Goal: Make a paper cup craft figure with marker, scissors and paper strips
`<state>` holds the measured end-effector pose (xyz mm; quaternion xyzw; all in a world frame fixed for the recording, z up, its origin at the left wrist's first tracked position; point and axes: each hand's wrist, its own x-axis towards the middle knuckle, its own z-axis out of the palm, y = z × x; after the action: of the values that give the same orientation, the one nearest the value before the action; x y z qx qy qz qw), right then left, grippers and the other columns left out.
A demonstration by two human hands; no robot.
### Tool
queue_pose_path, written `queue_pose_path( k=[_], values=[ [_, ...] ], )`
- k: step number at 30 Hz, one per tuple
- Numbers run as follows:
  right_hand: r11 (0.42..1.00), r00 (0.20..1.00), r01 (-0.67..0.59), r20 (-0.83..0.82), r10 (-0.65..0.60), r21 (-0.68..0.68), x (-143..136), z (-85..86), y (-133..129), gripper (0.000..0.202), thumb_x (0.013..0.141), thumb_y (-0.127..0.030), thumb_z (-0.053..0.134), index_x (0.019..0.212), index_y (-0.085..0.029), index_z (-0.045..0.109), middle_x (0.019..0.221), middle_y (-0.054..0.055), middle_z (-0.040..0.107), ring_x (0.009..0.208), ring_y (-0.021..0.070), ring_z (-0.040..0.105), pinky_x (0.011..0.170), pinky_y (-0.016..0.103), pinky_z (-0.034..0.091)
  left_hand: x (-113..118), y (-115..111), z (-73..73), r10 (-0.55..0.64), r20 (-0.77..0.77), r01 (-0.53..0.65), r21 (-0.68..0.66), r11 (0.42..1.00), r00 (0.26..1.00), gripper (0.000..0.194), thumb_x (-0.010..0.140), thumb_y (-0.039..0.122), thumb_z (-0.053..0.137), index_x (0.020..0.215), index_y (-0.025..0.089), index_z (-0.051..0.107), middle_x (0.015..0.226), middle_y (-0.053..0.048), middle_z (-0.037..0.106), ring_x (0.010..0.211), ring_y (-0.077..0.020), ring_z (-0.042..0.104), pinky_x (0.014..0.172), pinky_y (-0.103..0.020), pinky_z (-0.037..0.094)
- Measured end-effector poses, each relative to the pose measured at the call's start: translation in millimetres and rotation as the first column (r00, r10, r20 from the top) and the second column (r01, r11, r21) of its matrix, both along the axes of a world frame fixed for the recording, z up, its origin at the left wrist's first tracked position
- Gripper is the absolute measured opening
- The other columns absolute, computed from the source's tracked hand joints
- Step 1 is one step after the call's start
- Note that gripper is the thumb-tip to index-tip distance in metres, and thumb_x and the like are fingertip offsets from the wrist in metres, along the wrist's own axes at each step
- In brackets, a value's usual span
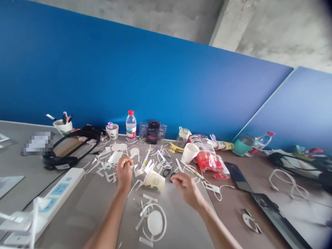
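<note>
My left hand [124, 171] is closed into a fist above the cut paper pieces; whatever may be inside it is hidden. My right hand [188, 188] has its fingers curled together beside the scissors [167, 172], and I cannot make out anything held in it. Between the two hands a patterned paper cup [154, 180] lies on its side. Closer to me lie a white paper disc [155, 222], a paper ring [165, 224] around it and several short paper strips [145, 241]. Beyond the hands, white paper scraps [111, 177] and a purple-capped marker [161, 155] are strewn about.
At the left are a white power strip [61, 192] and a black headset [59, 161]. A water bottle [131, 128] stands by the blue partition [129, 76]. A white cup [190, 153], red snack bag [207, 155] and black flat device [277, 214] are to the right.
</note>
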<state>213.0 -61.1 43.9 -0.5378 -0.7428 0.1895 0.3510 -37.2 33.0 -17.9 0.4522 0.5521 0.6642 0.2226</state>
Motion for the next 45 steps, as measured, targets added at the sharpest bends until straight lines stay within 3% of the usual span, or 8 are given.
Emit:
queue_pose_path(
  k=[3, 7, 10, 20, 24, 30, 37, 45],
  values=[
    [0.957, 0.949, -0.270, 0.139, 0.284, -0.110, -22.2, 3.0, -20.5, 0.026, 0.085, -0.014, 0.047, 0.074, -0.025, 0.068, 0.072, -0.001, 0.065, 0.066, 0.0157, 0.060, 0.056, 0.026, 0.047, 2.4, 0.6, -1.7, -0.006, 0.021, 0.005, 0.020, 1.000, 1.000, 0.013, 0.069, 0.017, 0.041, 0.065, 0.021, 0.053, 0.074, 0.000, 0.058, 0.061, -0.0130, 0.054, 0.060, -0.025, 0.045],
    [0.968, 0.825, -0.251, 0.530, 0.198, 0.028, -49.9, -20.9, -28.4, 0.021, 0.074, -0.005, 0.057, 0.065, -0.021, 0.065, 0.073, 0.006, 0.067, 0.056, 0.0187, 0.060, 0.050, 0.031, 0.045, 3.8, 1.6, -5.5, -0.004, 0.018, 0.003, 0.047, 0.999, 1.000, 0.013, 0.069, 0.018, 0.043, 0.065, 0.021, 0.054, 0.072, 0.001, 0.058, 0.059, -0.0126, 0.054, 0.057, -0.024, 0.044],
    [0.966, 0.767, -0.239, 0.628, 0.129, 0.093, -57.4, -37.7, -25.7, 0.019, 0.071, -0.003, 0.058, 0.069, -0.021, 0.064, 0.071, 0.007, 0.067, 0.052, 0.0203, 0.059, 0.047, 0.034, 0.042, 4.2, 2.2, -7.8, -0.014, 0.012, 0.013, 0.055, 0.998, 1.000, 0.013, 0.070, 0.018, 0.043, 0.064, 0.021, 0.054, 0.074, 0.001, 0.059, 0.058, -0.0120, 0.053, 0.056, -0.024, 0.044],
    [0.988, 0.928, -0.139, 0.356, 0.108, 0.064, -45.4, -38.3, -22.7, 0.021, 0.081, -0.009, 0.052, 0.068, -0.024, 0.059, 0.067, 0.001, 0.063, 0.056, 0.0167, 0.058, 0.051, 0.028, 0.038, 2.8, 2.5, -7.6, -0.014, 0.014, 0.013, 0.017, 1.000, 1.000, 0.012, 0.070, 0.019, 0.045, 0.066, 0.021, 0.056, 0.068, 0.001, 0.060, 0.056, -0.0128, 0.054, 0.054, -0.023, 0.042],
    [0.996, 0.963, 0.046, 0.260, -0.064, 0.074, -17.9, -37.6, -3.3, 0.019, 0.082, -0.010, 0.049, 0.086, -0.022, 0.063, 0.082, 0.003, 0.067, 0.070, 0.0168, 0.062, 0.060, 0.025, 0.043, 2.8, 1.8, -6.7, -0.025, -0.003, 0.025, -0.003, 1.000, 1.000, 0.012, 0.069, 0.019, 0.045, 0.065, 0.021, 0.057, 0.070, 0.001, 0.061, 0.057, -0.0127, 0.055, 0.057, -0.024, 0.043],
    [0.942, 0.909, 0.328, 0.247, -0.337, 0.077, 25.5, -47.4, 40.2, 0.021, 0.083, -0.010, 0.048, 0.083, -0.020, 0.066, 0.084, 0.006, 0.068, 0.073, 0.0183, 0.062, 0.063, 0.025, 0.043, 3.2, 1.5, -7.4, -0.049, -0.036, 0.049, 0.006, 0.999, 0.998, 0.014, 0.067, 0.018, 0.043, 0.060, 0.021, 0.054, 0.074, 0.000, 0.062, 0.060, -0.0131, 0.055, 0.060, -0.025, 0.044],
    [0.970, 0.919, 0.190, 0.321, -0.229, 0.150, 4.7, -55.9, 71.3, 0.022, 0.082, -0.009, 0.052, 0.083, -0.021, 0.070, 0.085, 0.007, 0.066, 0.085, 0.0213, 0.058, 0.079, 0.029, 0.043, 2.2, 4.0, -12.5, -0.044, -0.044, 0.045, 0.015, 0.999, 0.998, 0.014, 0.069, 0.018, 0.043, 0.061, 0.021, 0.054, 0.073, 0.000, 0.061, 0.059, -0.0126, 0.054, 0.059, -0.024, 0.043],
    [0.970, 0.921, 0.165, 0.325, -0.216, 0.176, -12.6, -66.6, 89.5, 0.023, 0.084, -0.014, 0.051, 0.068, -0.020, 0.067, 0.083, 0.009, 0.063, 0.084, 0.0232, 0.051, 0.075, 0.034, 0.039, 4.5, 1.6, -12.2, -0.056, -0.048, 0.056, -0.005, 0.998, 0.997, 0.013, 0.070, 0.020, 0.044, 0.062, 0.021, 0.054, 0.069, 0.000, 0.061, 0.057, -0.0133, 0.054, 0.055, -0.023, 0.042]
  ],
)
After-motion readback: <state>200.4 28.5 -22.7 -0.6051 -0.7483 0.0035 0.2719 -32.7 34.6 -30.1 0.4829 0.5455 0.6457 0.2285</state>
